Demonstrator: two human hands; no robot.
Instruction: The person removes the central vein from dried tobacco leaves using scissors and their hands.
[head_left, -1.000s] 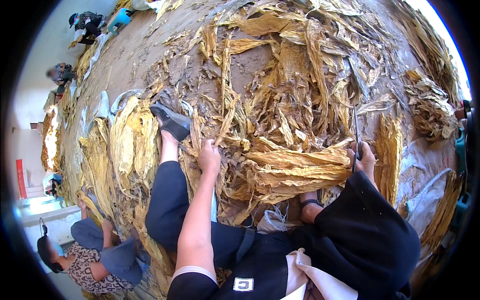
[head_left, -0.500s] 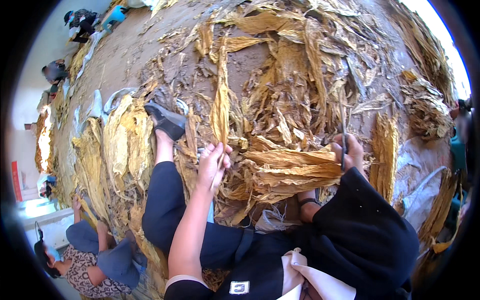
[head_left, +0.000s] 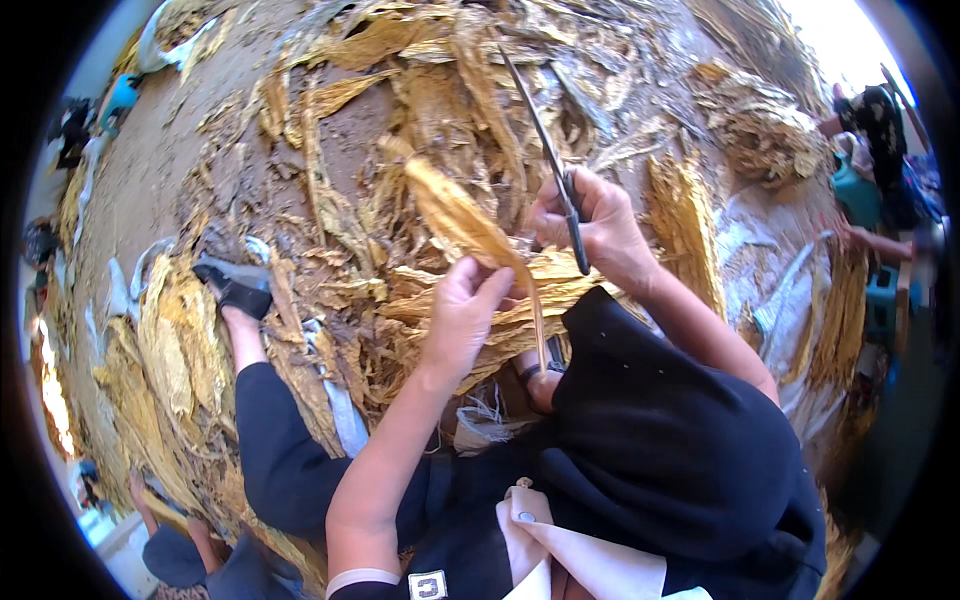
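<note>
My left hand pinches a long golden-brown dried leaf, which looks like tobacco. The leaf's blade tilts up to the left, and its bare stalk curves down toward my lap. Close to its right side is my right hand, closed around long dark scissors. The scissors point up and away, their black handle in my palm. My right fingertips are near the leaf; whether they touch it I cannot tell. Below both hands lies a heap of similar yellow leaves.
Loose leaves and scraps litter the brown floor ahead. A leaf bundle lies to the right, with a brown stack beyond it. More leaves lie beside my outstretched left leg. Other people sit at both edges, one at lower left.
My left hand has brought the leaf toward my right hand, and the leaf has gone from upright to tilted. My right hand has risen off the leaf heap with the scissors. The view has shifted right.
</note>
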